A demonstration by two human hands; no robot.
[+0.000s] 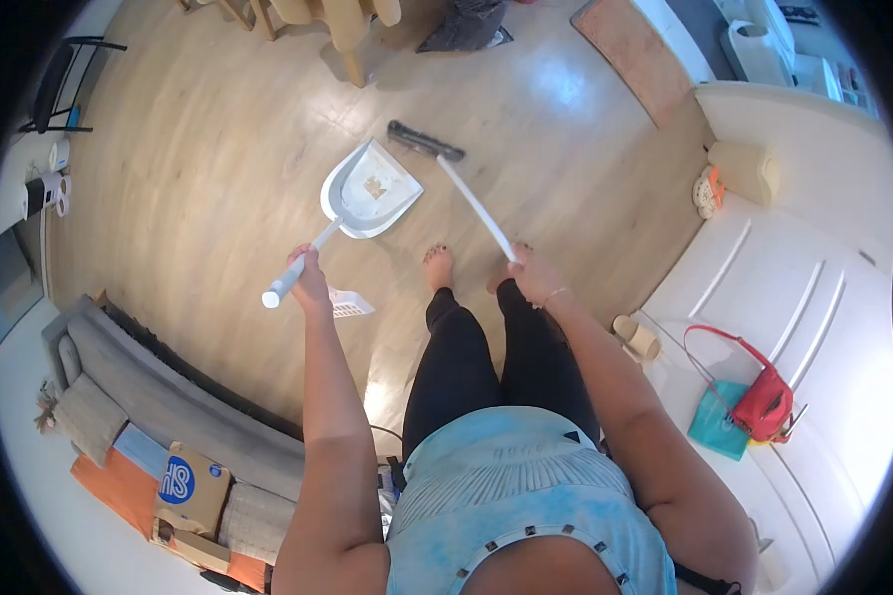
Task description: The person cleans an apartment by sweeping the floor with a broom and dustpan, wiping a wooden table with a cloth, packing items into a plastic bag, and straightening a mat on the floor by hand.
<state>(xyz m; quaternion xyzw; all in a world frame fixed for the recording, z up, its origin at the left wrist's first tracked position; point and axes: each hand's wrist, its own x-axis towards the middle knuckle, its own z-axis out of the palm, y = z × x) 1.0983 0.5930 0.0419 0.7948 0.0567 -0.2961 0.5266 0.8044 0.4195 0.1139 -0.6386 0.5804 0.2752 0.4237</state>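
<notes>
My left hand (310,278) is closed around the handle of a white long-handled dustpan (382,213), whose pan lies on the wooden floor with a small pile of light brown debris (375,186) in it. In my right hand (534,276) is the white stick of a broom (478,208). The broom's dark bristle head (425,140) rests near the floor, just beyond the dustpan's upper right edge and apart from it. My bare feet stand below and to the right of the pan.
A white slotted plastic piece (349,303) lies near my left forearm. A grey sofa (198,416) with cushions and a cardboard box (191,488) lines the lower left. Wooden chair legs (352,64) are at the top, a pink mat (633,59) upper right, a white door (764,297) right.
</notes>
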